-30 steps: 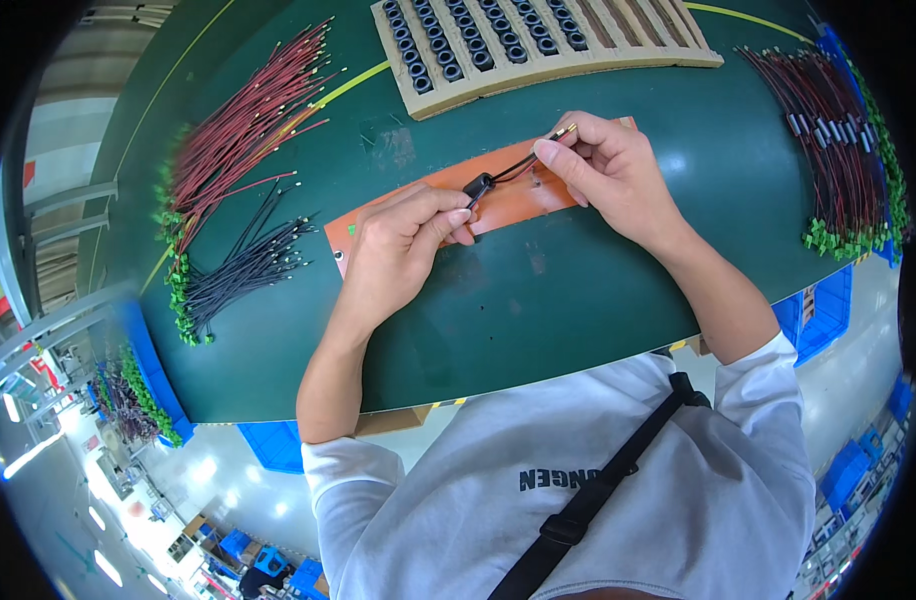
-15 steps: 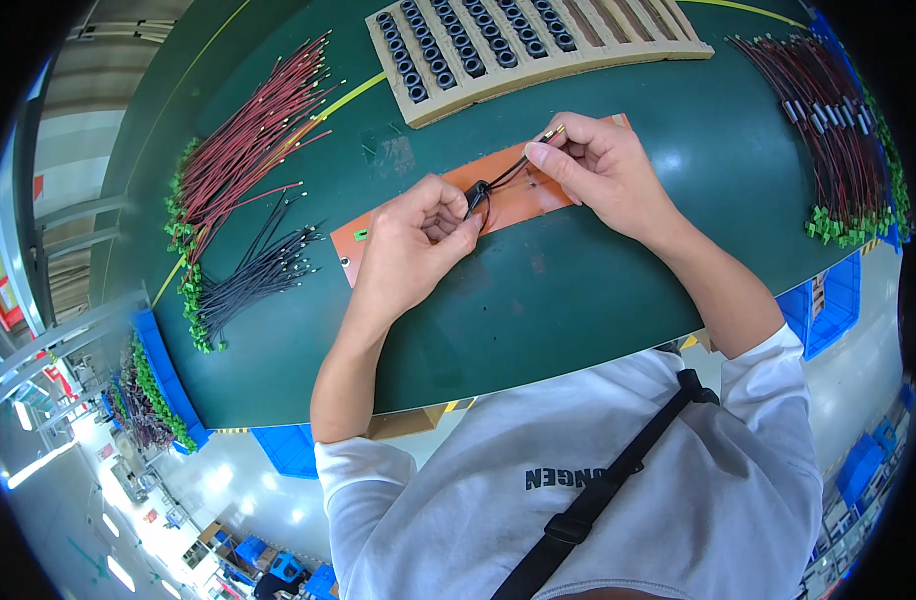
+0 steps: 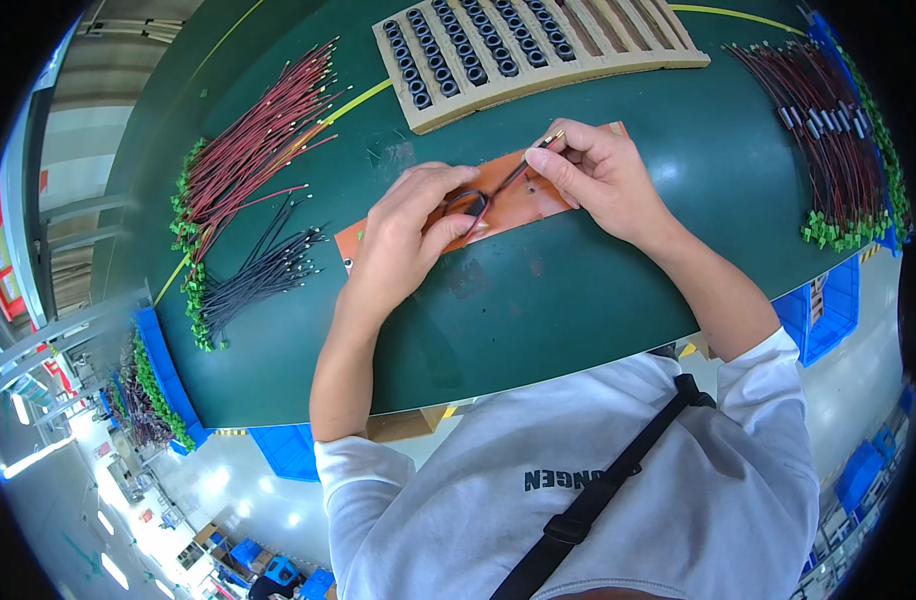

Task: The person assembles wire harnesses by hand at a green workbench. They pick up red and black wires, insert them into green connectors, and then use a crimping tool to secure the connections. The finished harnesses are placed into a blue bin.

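Note:
Between my hands runs a pair of thin wires, dark with a reddish strand, lying above an orange board. My right hand pinches their metal-tipped ends between thumb and forefinger. My left hand curls around the other part, where the wires bend in a loop beside a small black ring. Thumb and forefinger bracket that ring and loop; the remaining left fingers are hidden behind the hand. Whether the wires pass through the ring or only around it is hard to make out.
A beige slotted tray with rows of black rings stands at the far side of the green table. Red wires and black wires with green connectors lie left. More wire bundles lie right. Blue bins sit below the edge.
My left hand has turned and its fingers have spread around the wire loop, which now shows wider. My right hand keeps its pinch on the wire ends, nearly in place.

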Available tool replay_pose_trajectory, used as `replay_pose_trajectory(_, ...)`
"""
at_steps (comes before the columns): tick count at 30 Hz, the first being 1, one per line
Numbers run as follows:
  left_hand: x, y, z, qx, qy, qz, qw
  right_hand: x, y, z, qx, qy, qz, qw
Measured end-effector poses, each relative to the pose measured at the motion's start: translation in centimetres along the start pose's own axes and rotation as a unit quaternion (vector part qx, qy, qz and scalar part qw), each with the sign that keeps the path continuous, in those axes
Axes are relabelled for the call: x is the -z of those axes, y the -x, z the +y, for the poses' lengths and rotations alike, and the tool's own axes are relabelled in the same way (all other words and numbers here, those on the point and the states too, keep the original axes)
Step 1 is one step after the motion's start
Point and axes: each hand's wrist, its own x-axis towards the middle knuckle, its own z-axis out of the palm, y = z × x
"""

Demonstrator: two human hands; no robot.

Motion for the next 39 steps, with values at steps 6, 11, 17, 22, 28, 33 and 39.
replay_pose_trajectory(6, 1.2, -1.1, 0.0, 0.059, 0.425, -0.152, 0.89, 0.1, 0.4, -1.0, 0.025, -0.086, -0.051, 0.995)
replay_pose_trajectory(11, -0.2, -2.0, 0.2, 0.149, 0.434, -0.102, 0.882, -0.1, 0.3, -0.5, 0.046, -0.107, -0.071, 0.991)
replay_pose_trajectory(17, -2.5, -1.5, 0.6, 0.142, 0.402, -0.051, 0.903, -0.3, 0.6, -0.5, 0.011, -0.086, -0.062, 0.994)
replay_pose_trajectory(22, -3.3, -0.8, 0.8, 0.123, 0.409, -0.006, 0.904, -0.3, 0.5, -0.9, 0.006, -0.053, -0.058, 0.997)
replay_pose_trajectory(28, -3.9, -0.6, 0.8, 0.115, 0.4, 0.033, 0.909, -0.3, 0.4, -0.7, 0.015, -0.029, -0.048, 0.998)
replay_pose_trajectory(33, -4.1, -0.4, 1.0, 0.113, 0.397, 0.059, 0.909, 0.4, 0.2, -1.5, -0.046, -0.01, -0.038, 0.998)
replay_pose_trajectory(39, -4.2, -0.4, 1.1, 0.114, 0.398, 0.053, 0.909, -0.2, 0.3, -1.1, 0.008, -0.021, -0.024, 0.999)
